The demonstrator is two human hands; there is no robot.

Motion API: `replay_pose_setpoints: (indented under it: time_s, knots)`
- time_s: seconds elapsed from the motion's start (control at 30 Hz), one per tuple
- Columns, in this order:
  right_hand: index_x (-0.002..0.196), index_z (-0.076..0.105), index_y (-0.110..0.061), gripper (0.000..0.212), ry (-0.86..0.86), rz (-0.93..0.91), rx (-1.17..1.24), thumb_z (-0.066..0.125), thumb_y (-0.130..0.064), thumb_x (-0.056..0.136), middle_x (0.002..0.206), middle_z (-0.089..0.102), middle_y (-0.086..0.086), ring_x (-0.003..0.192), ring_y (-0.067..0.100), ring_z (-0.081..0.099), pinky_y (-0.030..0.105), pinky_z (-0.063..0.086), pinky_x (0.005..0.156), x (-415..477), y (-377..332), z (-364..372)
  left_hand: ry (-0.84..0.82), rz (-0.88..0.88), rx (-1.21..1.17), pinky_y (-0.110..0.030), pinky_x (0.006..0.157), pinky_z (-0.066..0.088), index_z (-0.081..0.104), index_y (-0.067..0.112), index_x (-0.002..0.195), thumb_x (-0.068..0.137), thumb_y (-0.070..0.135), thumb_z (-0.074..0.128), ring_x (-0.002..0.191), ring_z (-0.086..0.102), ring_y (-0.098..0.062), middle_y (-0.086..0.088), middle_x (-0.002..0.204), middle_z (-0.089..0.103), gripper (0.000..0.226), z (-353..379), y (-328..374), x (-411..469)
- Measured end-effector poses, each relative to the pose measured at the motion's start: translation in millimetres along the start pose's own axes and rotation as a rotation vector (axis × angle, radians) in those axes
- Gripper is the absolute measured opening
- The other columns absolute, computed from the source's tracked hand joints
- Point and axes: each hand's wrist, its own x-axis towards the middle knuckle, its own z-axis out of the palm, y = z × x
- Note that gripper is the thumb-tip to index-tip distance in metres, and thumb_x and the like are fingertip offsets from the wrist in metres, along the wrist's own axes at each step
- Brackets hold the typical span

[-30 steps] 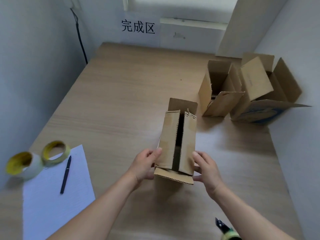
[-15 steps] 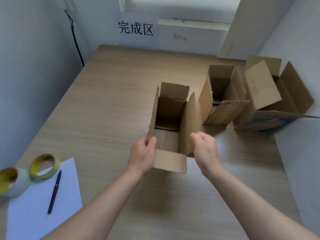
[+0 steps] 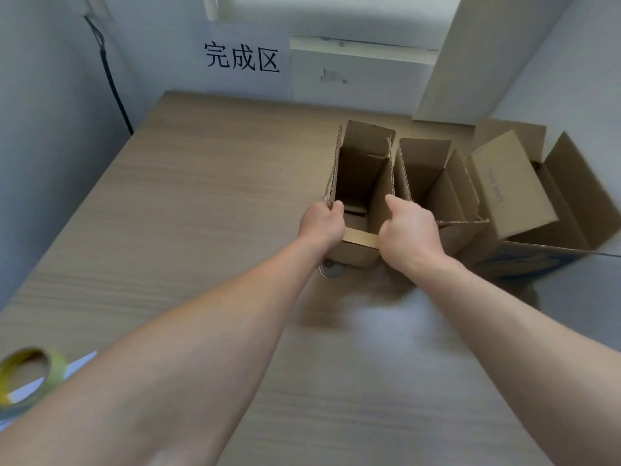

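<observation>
Near left on the wooden bench, yellow tape roll over white paper. Farther, right of centre, upright open cardboard box; left hand grip curled over its left flap, right hand grip over its right flap. Just right, smaller open carton, then larger carton. Far wall, printed sign.

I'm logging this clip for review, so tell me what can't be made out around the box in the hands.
Head view only.
Round thing under the cardboard box: mostly hidden by it.
Its floor: partly behind left hand and right hand.
Tape roll: cut by the left edge.
Print on the blue-marked box: blurred.
</observation>
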Motion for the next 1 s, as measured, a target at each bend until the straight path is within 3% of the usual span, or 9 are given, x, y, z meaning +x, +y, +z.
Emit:
replay_pose_setpoints:
  time_s: [0.17,0.23,0.3,0.4,0.47,0.63,0.77,0.9,1.0]
  knots:
    - [0.092,0.048,-0.004,0.003,0.118,-0.142,-0.007,0.045,-0.005,0.092,0.110,0.047,0.013,0.091,0.033,0.050,0.040,0.044,0.075,-3.7,14.8,4.6,-0.190,-0.022,-0.065,-0.044,0.094,0.052,0.058,0.014,0.094,0.095,0.045,0.046,0.093,0.056,-0.028,-0.007,0.094,0.057,0.033,-0.3,-3.6,-11.0]
    - [0.092,0.052,-0.001,0.007,0.173,-0.207,0.038,0.047,-0.004,0.090,0.105,0.048,0.012,0.088,0.033,0.050,0.043,0.046,0.077,-14.1,16.8,1.3,-0.201,0.025,-0.013,-0.032,0.081,0.050,0.059,0.006,0.113,0.095,0.042,0.048,0.098,0.056,-0.029,-0.010,0.096,0.058,0.042,-5.6,-7.6,-25.6]
    - [0.101,0.060,0.005,0.017,0.193,-0.220,0.079,0.050,-0.002,0.090,0.110,0.055,0.017,0.098,0.036,0.052,0.042,0.045,0.084,-30.6,17.1,-2.6,-0.151,0.122,0.060,-0.033,0.067,0.040,0.058,0.002,0.100,0.100,0.030,0.045,0.098,0.053,-0.037,-0.020,0.099,0.059,0.030,-12.0,-18.9,-41.7]
    - [0.118,0.063,0.007,0.029,0.175,-0.192,0.145,0.054,-0.002,0.091,0.129,0.058,0.021,0.118,0.034,0.053,0.035,0.040,0.098,-64.7,16.4,-7.4,-0.083,0.201,0.151,-0.033,0.077,0.033,0.047,0.017,0.078,0.100,0.032,0.041,0.104,0.052,-0.038,-0.018,0.102,0.061,0.027,-25.7,-41.2,-69.0]
    - [0.127,0.062,0.001,0.035,0.118,-0.197,0.129,0.055,-0.006,0.093,0.136,0.058,0.014,0.128,0.028,0.050,0.032,0.039,0.104,-87.2,16.4,-8.8,-0.052,0.241,0.273,-0.034,0.091,0.037,0.062,0.009,0.105,0.100,0.033,0.043,0.114,0.053,-0.030,-0.011,0.117,0.063,0.031,-33.2,-56.0,-84.0]
    - [0.120,0.062,-0.003,0.030,-0.003,-0.216,-0.029,0.054,-0.015,0.094,0.126,0.061,0.012,0.119,0.028,0.053,0.042,0.047,0.092,-128.8,11.9,-3.8,-0.014,0.368,0.563,-0.028,0.111,0.027,0.046,0.012,0.144,0.102,0.028,0.045,0.143,0.032,-0.017,-0.003,0.155,0.038,0.045,-55.2,-81.7,-130.9]
    - [0.124,0.060,-0.011,0.033,-0.061,-0.313,-0.088,0.053,-0.022,0.094,0.125,0.061,0.002,0.118,0.025,0.053,0.036,0.047,0.086,-158.0,0.4,4.6,0.049,0.394,0.692,-0.035,0.107,0.036,0.049,0.013,0.139,0.101,0.031,0.045,0.138,0.034,-0.018,-0.003,0.148,0.043,0.042,-79.0,-97.8,-176.3]
    - [0.097,0.055,-0.017,0.013,-0.105,-0.435,-0.091,0.047,-0.024,0.089,0.093,0.057,-0.004,0.100,0.026,0.056,0.034,0.039,0.064,-192.1,-11.6,18.3,0.183,0.372,0.779,-0.038,0.102,0.041,0.050,0.014,0.136,0.100,0.035,0.046,0.136,0.036,-0.019,-0.001,0.145,0.046,0.042,-103.0,-118.2,-225.6]
    - [0.121,0.058,-0.017,0.030,-0.152,-0.527,-0.065,0.050,-0.028,0.095,0.112,0.061,-0.003,0.109,0.024,0.055,0.035,0.047,0.078,-227.8,-21.7,19.1,0.269,0.308,0.813,-0.038,0.097,0.044,0.051,0.015,0.133,0.100,0.037,0.045,0.130,0.040,-0.019,0.001,0.139,0.050,0.040,-115.9,-133.9,-275.7]
